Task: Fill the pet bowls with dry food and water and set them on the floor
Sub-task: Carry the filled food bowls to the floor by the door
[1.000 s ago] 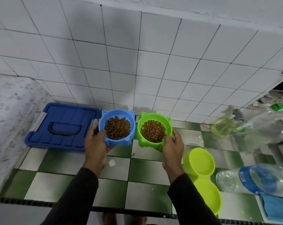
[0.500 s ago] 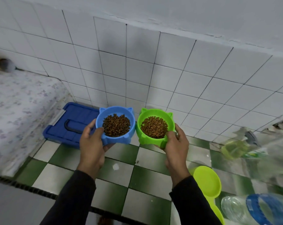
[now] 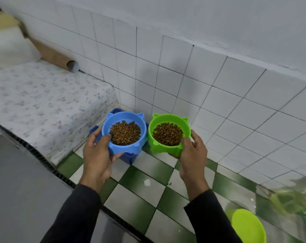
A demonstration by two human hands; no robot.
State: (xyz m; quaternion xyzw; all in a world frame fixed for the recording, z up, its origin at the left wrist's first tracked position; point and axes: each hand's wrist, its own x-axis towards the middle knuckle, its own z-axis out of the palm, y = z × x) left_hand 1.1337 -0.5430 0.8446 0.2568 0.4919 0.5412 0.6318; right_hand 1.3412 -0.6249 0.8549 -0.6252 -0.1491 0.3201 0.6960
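Two pet bowls are held up side by side in front of the white tiled wall (image 3: 218, 95), above the green-and-white checkered floor (image 3: 140, 204). The blue bowl (image 3: 125, 149) is gripped by the left hand (image 3: 96, 155): the thumb is hooked over the near rim and the fingers are curled beneath the base. The green bowl (image 3: 166, 148) is gripped the same way by the right hand (image 3: 192, 155), thumb on the near rim and fingers wrapped under. Both bowls have small ear-shaped tabs on the far rim, and each is seen to hold a heap of brown dry food (image 3: 125, 132). The two bowls are nearly touching, the blue one being the farther from the wall's right-hand stretch and the green one the nearer to it. Both forearms are covered by dark sleeves (image 3: 75, 213).

Directly beneath the blue bowl, against the foot of the wall, a dark blue plastic object (image 3: 129, 157) is partly hidden; what it is cannot be told. Along the wall on the blue bowl's side, a mattress with a pale floral cover (image 3: 43, 102) lies, and a cardboard tube (image 3: 55, 58) is leaned where mattress and wall meet. Away from the wall, at the lower right edge, a yellow-green dish (image 3: 247, 227) is seen on the floor, with blurred greenish shapes (image 3: 292, 202) just behind it that cannot be made out.
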